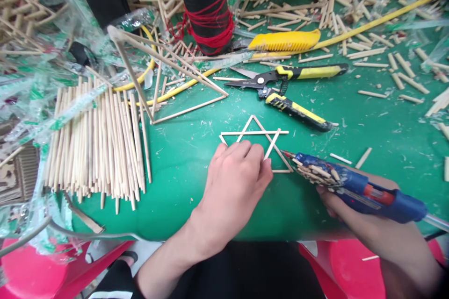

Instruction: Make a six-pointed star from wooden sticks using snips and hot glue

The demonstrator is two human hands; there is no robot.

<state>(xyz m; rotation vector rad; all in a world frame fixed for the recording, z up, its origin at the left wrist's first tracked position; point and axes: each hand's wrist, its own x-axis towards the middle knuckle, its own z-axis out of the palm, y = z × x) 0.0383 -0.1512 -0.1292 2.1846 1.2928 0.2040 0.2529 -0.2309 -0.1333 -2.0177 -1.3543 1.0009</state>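
Observation:
A six-pointed star of thin wooden sticks (261, 132) lies on the green tabletop in front of me. Over its lower left part is my left hand (238, 177), fingers closed on a slanting wooden stick (272, 142) of the star; the hand hides much of that side. My right hand (331, 203) is wrapped around a blue glue gun (351, 187) with several stick bits stuck to its body. The gun's nozzle (288, 154) points left, close to the star's right side; whether it touches cannot be seen.
Yellow-black shears (298, 72) lie open behind the star, with a yellow utility knife (284, 41) and a black bottle wound with red cord (206, 14) beyond. At left are a row of sticks (94, 145) and a stick frame (189, 110). Stick offcuts (403, 63) litter the right.

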